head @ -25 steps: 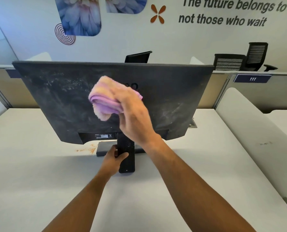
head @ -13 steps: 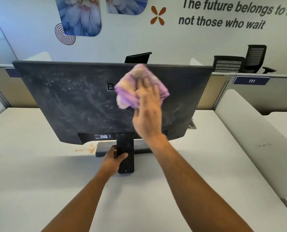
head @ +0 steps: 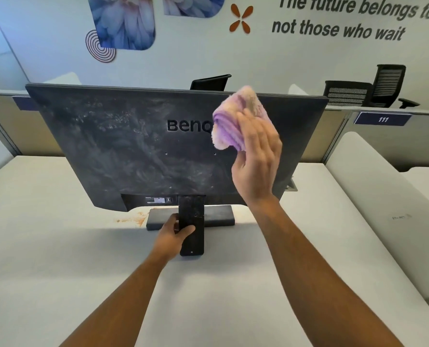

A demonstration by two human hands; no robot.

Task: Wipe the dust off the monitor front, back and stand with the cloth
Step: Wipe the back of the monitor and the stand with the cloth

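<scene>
- My right hand presses the purple cloth flat on the monitor back, top right, fingers nearly straight.
- My left hand is wrapped around the stand.
- If I push too hard up high, the monitor could tip.
- The bunched cloth might slip out and leave dust behind.

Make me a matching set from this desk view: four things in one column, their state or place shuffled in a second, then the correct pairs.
Things:
1. purple fluffy cloth
2. left hand
3. dark dusty back panel of the monitor
4. orange-brown stain on the white desk

States or places:
A. grips the black stand neck
B. left of the flat stand base
C. pressed near the panel's upper right by the right hand
D. streaked with pale dust

Pairs: 1-C, 2-A, 3-D, 4-B
</scene>
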